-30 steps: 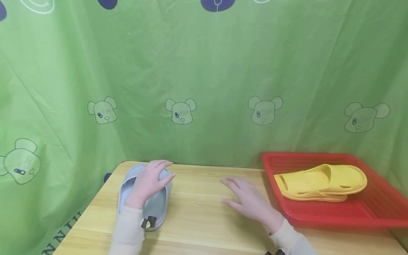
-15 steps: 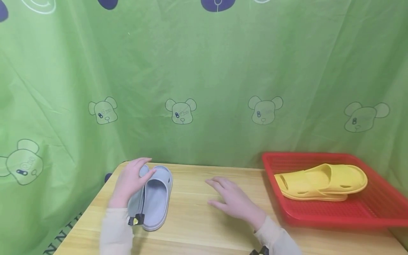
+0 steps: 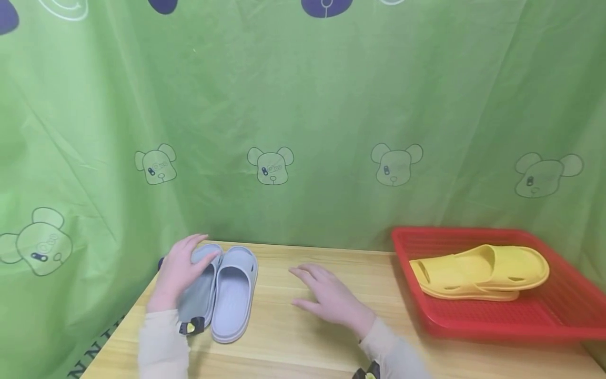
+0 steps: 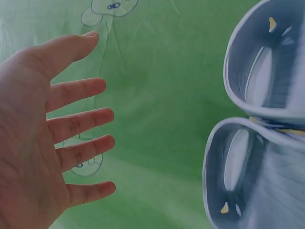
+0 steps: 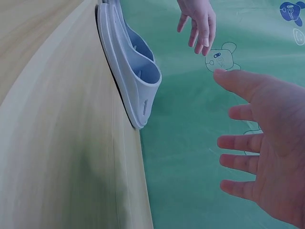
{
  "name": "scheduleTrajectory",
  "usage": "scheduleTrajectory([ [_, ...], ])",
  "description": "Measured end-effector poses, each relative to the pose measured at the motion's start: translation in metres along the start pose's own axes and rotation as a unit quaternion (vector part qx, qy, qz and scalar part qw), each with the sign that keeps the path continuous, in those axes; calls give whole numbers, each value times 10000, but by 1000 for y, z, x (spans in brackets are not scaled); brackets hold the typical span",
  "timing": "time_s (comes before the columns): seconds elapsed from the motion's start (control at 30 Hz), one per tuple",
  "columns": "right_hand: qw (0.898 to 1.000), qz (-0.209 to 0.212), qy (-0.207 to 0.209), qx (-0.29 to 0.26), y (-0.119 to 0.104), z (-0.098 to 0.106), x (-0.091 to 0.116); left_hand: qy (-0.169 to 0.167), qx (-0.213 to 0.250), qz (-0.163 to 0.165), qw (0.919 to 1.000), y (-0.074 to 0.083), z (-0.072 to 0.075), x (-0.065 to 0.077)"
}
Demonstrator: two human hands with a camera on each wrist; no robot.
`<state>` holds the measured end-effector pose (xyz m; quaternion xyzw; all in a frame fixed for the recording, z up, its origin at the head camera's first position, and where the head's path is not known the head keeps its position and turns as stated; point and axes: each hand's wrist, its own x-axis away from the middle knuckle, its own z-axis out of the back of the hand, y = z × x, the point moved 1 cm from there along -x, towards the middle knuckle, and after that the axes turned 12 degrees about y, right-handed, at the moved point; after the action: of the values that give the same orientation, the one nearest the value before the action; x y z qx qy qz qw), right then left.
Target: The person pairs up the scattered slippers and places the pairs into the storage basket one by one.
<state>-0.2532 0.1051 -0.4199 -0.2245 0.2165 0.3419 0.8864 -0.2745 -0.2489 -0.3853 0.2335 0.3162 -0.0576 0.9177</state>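
Two light grey-blue slippers stand side by side at the left of the table, toes toward the curtain. The right-hand slipper point(image 3: 233, 302) shows whole in the head view. Part of the left-hand slipper point(image 3: 199, 295) is hidden behind my left hand point(image 3: 177, 271), which hovers above its outer side with fingers spread, holding nothing. In the left wrist view that hand point(image 4: 52, 129) is apart from both slippers. My right hand point(image 3: 329, 297) hangs over the middle of the table, fingers extended and holding nothing; the right wrist view shows its palm and fingers bare.
A red plastic basket point(image 3: 473, 329) stands at the right of the wooden table point(image 3: 284, 342), with yellow slippers point(image 3: 478, 268) stacked inside it. A green curtain point(image 3: 322, 105) printed with bear heads hangs behind the table and along its left side.
My left hand has moved left from over the slippers, uncovering the right-hand one. My right hand has drifted left, away from the basket. The slippers have stayed on the table.
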Motion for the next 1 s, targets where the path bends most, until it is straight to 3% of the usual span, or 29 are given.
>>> scheduleTrajectory([
  [0.57,9984,-210,-307,-433,-12,-25,-27,-429,-22,626,9971,-33,12,9],
  [1.0,9955,-423,-628,-576,-9,-61,-47,-776,-242,651,9946,-45,3,7],
])
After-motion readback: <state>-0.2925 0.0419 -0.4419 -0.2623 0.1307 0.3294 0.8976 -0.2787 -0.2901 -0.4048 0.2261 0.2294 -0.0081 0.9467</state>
